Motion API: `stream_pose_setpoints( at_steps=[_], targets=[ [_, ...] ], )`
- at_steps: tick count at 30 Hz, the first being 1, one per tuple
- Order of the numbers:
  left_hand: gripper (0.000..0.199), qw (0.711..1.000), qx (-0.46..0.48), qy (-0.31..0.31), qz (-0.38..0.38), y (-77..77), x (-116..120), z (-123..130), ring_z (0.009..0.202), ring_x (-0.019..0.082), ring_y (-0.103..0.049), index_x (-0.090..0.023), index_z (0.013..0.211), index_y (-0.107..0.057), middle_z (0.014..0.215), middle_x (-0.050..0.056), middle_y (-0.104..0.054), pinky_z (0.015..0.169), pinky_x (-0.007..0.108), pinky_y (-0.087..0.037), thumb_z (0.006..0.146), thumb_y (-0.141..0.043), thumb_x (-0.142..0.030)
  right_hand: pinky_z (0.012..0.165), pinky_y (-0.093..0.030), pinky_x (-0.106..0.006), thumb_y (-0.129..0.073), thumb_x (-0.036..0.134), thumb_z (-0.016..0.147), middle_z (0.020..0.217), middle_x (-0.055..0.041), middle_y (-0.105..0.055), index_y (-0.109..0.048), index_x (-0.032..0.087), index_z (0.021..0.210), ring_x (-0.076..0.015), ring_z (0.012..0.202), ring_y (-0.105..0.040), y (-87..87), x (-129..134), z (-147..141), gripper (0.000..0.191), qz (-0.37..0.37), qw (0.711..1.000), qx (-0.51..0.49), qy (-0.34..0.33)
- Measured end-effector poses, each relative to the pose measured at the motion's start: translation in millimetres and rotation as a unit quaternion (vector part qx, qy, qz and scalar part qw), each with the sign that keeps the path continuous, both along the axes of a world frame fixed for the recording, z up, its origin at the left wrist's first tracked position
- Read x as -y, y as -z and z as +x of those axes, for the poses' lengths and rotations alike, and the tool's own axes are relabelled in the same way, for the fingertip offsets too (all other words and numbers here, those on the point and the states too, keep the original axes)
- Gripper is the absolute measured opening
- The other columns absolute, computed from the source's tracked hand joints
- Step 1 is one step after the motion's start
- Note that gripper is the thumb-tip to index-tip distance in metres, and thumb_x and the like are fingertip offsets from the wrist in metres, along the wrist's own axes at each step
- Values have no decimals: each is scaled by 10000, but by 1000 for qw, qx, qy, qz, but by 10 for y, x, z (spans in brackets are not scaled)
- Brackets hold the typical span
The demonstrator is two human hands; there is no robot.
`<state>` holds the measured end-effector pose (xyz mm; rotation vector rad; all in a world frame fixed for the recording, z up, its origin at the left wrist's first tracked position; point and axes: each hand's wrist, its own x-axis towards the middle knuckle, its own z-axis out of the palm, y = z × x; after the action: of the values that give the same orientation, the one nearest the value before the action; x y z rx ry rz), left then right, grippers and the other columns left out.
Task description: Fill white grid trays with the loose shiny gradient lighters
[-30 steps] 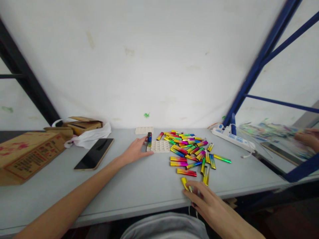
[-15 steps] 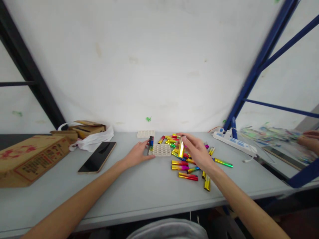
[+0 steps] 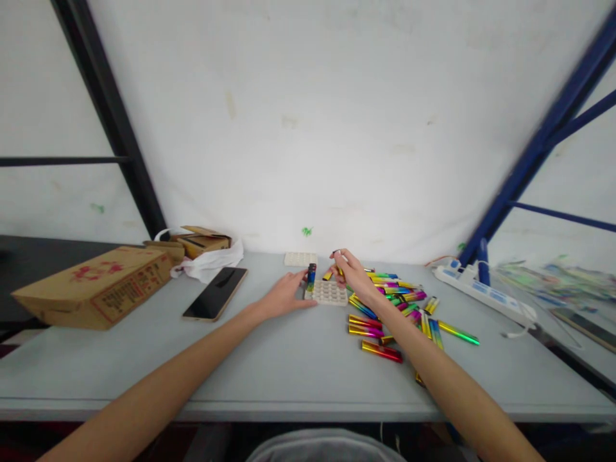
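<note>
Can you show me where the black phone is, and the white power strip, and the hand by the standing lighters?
Phone [image 3: 215, 295]: head view, middle of its dark screen.
Power strip [image 3: 486, 296]: head view, middle of its long body.
Left hand [image 3: 285, 296]: head view, back of the hand.

even, diffuse light covers the wall [image 3: 337, 141], dimming below the tabletop [image 3: 279, 372]. fine detail is soft; the outer edges look stretched.

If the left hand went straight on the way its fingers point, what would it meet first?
Probably the upright, dark-topped blue-and-yellow lighters at the left end of the off-white gridded tray; the left hand may already touch them, depth is unclear.
</note>
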<state>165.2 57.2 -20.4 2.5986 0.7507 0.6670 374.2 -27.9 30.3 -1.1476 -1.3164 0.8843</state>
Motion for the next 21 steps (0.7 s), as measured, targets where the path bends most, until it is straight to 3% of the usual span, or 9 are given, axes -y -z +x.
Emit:
stream_pose_setpoints(
  at_steps=[2,5,9,15,21],
  targets=[
    [802,1000,3,3,-2,2,-1,1,1074,331,-644,-180,1421,-500,1183,124,-705,958,433,-501,776,-777,-568,475,-265,-217,-491,716,899,585,89,-377,-538,232,935,-98,482,-309,21,12,-22,488,0,997,64,35],
    [805,1000,4,2,-2,12,-6,-2,1092,337,-645,-170,1426,-496,1186,129,-703,968,433,-499,785,-769,-573,542,-291,-253,-420,707,927,585,38,-410,-519,197,710,-126,569,-388,30,21,-48,563,52,971,190,136],
    [800,1000,7,3,-1,21,-10,-7,1105,343,-642,-160,1414,-506,1190,138,-703,977,443,-493,786,-767,-582,566,-250,-269,-454,653,893,561,35,-339,-383,211,572,-123,587,-351,17,51,-71,551,61,945,248,205],
    [790,1000,20,5,-14,2,3,-1,1090,342,-648,-157,1392,-527,1186,145,-709,963,440,-495,762,-798,-550,559,-211,-261,-528,415,807,573,54,-291,-397,209,579,-109,579,-333,29,49,-32,334,38,935,283,211],
    [789,1000,20,13,-15,11,-14,4,1080,322,-646,-164,1408,-516,1225,146,-700,978,447,-486,771,-797,-536,585,-277,-259,-445,527,946,599,42,-432,-480,200,664,-132,607,-431,94,19,14,433,42,936,311,157]
  ],
)
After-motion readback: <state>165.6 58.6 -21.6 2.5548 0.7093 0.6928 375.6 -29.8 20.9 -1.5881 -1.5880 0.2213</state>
